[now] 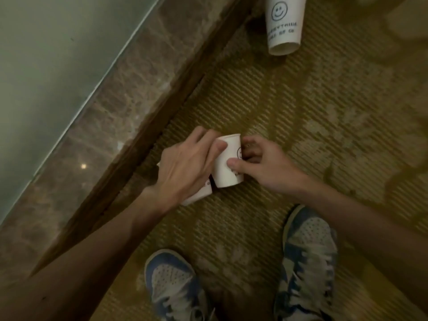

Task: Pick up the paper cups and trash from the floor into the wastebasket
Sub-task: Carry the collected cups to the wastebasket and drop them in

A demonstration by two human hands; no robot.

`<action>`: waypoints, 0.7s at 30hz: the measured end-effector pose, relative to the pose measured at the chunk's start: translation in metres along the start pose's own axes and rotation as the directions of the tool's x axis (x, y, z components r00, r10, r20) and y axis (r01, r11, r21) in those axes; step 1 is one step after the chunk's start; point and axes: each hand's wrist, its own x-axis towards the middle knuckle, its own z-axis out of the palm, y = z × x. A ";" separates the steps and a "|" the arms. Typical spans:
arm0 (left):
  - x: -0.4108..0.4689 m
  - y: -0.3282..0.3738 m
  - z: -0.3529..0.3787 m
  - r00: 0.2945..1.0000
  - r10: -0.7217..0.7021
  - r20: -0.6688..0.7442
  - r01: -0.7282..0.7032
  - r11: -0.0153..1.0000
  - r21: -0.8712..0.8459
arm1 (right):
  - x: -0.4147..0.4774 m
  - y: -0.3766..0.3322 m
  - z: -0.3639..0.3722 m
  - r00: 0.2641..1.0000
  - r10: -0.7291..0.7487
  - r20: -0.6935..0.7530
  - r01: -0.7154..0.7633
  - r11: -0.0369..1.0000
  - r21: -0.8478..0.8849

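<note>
Cup cleanup is only just getting going, nothing's looking binned yet

Both hands are grabbing one small white cup (228,163) on the carpet (301,112): the left hand (185,163) is wrapping it and the right hand (261,161) is pinching its smiley-printed side. It looks uncrushed. A second cup (199,193) is peeking out under the left palm, a third cup (282,24) is lying well apart, and no wastebasket is showing.

A single view was given, taken from the head and aimed steeply down at the carpeted floor (301,100). The left hand (185,163) and right hand (264,165) were framed close, near the centre. The left shoe (171,286) and right shoe (310,251) were caught at the lower edge, and a marble border (97,135) was seen running diagonally on the left.
</note>
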 end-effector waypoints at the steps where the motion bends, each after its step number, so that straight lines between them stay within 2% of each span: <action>1: 0.008 0.006 -0.001 1.000 0.005 0.006 -0.004 1.000 -0.026 | 0.002 -0.002 -0.005 1.000 -0.001 -0.001 0.001 1.000 0.022; 4: 0.036 0.015 -0.004 1.000 -0.022 -0.013 0.020 0.994 -0.110 | 0.013 -0.010 -0.024 0.998 -0.024 -0.057 0.028 0.997 0.073; 7: 0.060 0.026 -0.004 0.997 -0.072 0.042 0.080 0.973 -0.218 | 0.015 -0.015 -0.042 0.995 -0.028 -0.093 0.035 0.997 0.072; 11: 0.070 0.029 -0.008 0.994 -0.092 0.056 0.105 0.948 -0.299 | 0.015 -0.028 -0.062 0.997 0.004 -0.071 -0.008 0.998 -0.060; 13: 0.072 0.026 -0.012 0.993 -0.108 0.039 0.115 0.939 -0.323 | 0.024 -0.043 -0.076 0.977 -0.038 -0.211 0.015 0.994 -0.108; 16: 0.076 0.026 -0.019 0.990 -0.136 0.031 0.138 0.938 -0.317 | 0.053 -0.069 -0.097 0.874 -0.147 -0.463 0.088 0.985 -0.148; 19: 0.085 0.028 -0.024 0.985 -0.166 0.053 0.174 0.943 -0.284 | 0.084 -0.087 -0.107 0.851 -0.176 -0.495 0.074 0.973 -0.219; 21: 0.088 0.030 -0.026 0.984 -0.157 0.080 0.172 0.956 -0.239 | 0.097 -0.091 -0.108 0.857 -0.145 -0.494 0.062 0.982 -0.180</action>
